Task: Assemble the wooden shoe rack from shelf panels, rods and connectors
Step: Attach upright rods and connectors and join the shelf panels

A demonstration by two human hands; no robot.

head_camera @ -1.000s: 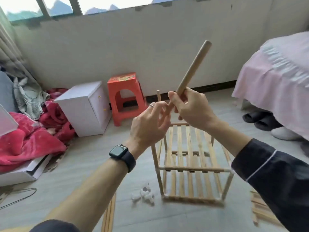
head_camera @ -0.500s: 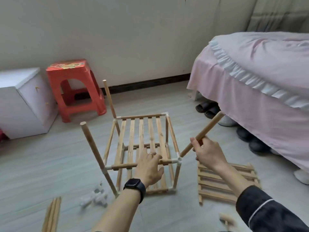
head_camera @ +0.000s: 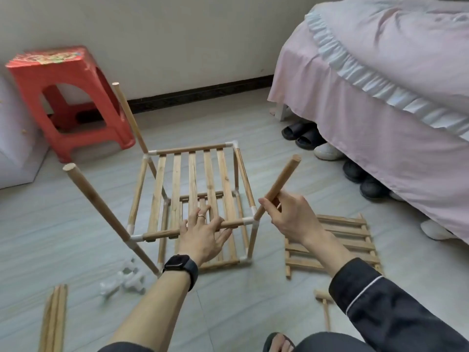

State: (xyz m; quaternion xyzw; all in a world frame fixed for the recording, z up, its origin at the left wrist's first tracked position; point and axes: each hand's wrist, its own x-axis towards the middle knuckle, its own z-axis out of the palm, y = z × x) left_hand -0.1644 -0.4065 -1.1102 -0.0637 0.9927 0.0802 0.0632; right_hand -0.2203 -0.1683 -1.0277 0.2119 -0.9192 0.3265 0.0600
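Two hands held the rod (head_camera: 281,179) a second ago; now only your right hand (head_camera: 291,219) grips it, tip at the near-right connector (head_camera: 251,221) of the rack (head_camera: 193,174), your flat left hand (head_camera: 203,237) bracing the near rail (head_camera: 157,235). Seating it looks next.

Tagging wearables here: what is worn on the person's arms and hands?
The left hand wears a thin ring, with a black smartwatch on a black band at the wrist. The right hand wears nothing; its arm has a dark sleeve with white piping.
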